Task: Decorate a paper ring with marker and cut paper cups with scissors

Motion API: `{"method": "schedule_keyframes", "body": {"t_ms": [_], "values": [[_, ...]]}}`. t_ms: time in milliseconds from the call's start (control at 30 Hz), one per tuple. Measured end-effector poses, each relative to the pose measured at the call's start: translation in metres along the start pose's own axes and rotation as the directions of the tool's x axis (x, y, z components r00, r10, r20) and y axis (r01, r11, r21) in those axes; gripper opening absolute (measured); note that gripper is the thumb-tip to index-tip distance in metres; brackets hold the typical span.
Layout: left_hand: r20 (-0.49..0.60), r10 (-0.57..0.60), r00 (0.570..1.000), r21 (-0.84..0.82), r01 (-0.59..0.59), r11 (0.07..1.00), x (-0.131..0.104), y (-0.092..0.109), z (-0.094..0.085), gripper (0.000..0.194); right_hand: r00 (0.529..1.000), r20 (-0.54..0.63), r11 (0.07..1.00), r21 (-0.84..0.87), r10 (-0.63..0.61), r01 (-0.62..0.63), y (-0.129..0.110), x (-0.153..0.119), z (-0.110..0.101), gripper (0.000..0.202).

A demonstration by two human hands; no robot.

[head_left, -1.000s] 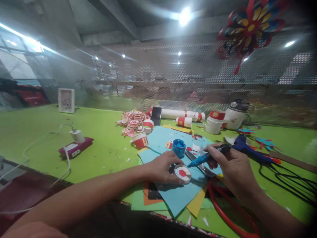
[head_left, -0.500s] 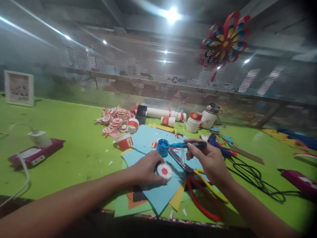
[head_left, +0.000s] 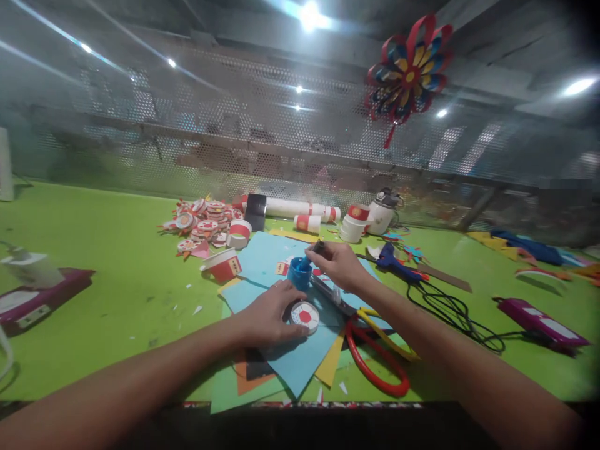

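Note:
Between the thumb and fingers of my left hand (head_left: 267, 315) is a round white disc (head_left: 305, 317) with a red centre and blue dots. Just beyond it stands a small blue paint pot (head_left: 299, 275). My right hand (head_left: 340, 265) is closed around a dark-handled paintbrush (head_left: 317, 248), its blue bristle end down in the pot. Beneath both hands lie light blue paper sheets (head_left: 300, 365). Scissors with red and yellow handles (head_left: 375, 369) rest under my right forearm, their blades partly covered by the hand.
Behind the sheets are a cut paper cup (head_left: 222, 265), a heap of decorated discs (head_left: 206, 219), stacked cups (head_left: 354, 225) and a bottle (head_left: 382, 211). At right lie a blue glue gun (head_left: 396, 262), black cable (head_left: 462, 319) and a purple power strip (head_left: 541, 322). Another purple strip (head_left: 47, 300) sits left.
My right hand has tipped the paintbrush from nearly level to steep, with its bristles now inside the pot. The left hand keeps its hold on the disc. The view has shifted rightward.

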State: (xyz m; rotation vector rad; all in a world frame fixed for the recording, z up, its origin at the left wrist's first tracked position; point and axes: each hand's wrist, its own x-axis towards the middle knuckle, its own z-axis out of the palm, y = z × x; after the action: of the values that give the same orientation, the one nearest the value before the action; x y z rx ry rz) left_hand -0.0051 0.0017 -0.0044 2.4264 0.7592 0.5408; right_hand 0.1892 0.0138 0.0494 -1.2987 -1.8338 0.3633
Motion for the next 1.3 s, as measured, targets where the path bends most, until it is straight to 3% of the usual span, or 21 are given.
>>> {"method": "schedule_keyframes", "body": {"t_ms": [167, 367, 633, 933, 1300], "values": [[0.016, 0.002, 1.000, 0.013, -0.003, 1.000, -0.001, -0.001, 0.000, 0.053, 1.000, -0.013, 1.000, 0.007, -0.024, 0.024, -0.006, -0.007, -0.005, 0.018], [0.019, 0.018, 1.000, 0.020, -0.018, 1.000, 0.000, -0.001, 0.000, 0.051, 0.997, -0.070, 0.998, 0.047, -0.026, 0.030, -0.017, -0.012, -0.020, 0.027], [0.020, 0.004, 1.000, 0.016, -0.004, 1.000, 0.000, -0.002, 0.001, 0.048, 0.997, -0.073, 0.997, 0.067, -0.019, 0.024, -0.013, -0.018, -0.008, 0.022], [0.025, 0.013, 1.000, 0.025, -0.014, 1.000, 0.000, 0.002, 0.000, 0.045, 0.988, -0.151, 0.993, 0.110, -0.023, 0.040, -0.011, -0.014, -0.035, 0.028], [0.025, -0.003, 1.000, 0.046, 0.002, 0.999, 0.000, 0.002, 0.000, 0.047, 0.996, -0.092, 0.991, 0.135, -0.001, 0.014, 0.003, -0.025, -0.016, 0.025]]}}
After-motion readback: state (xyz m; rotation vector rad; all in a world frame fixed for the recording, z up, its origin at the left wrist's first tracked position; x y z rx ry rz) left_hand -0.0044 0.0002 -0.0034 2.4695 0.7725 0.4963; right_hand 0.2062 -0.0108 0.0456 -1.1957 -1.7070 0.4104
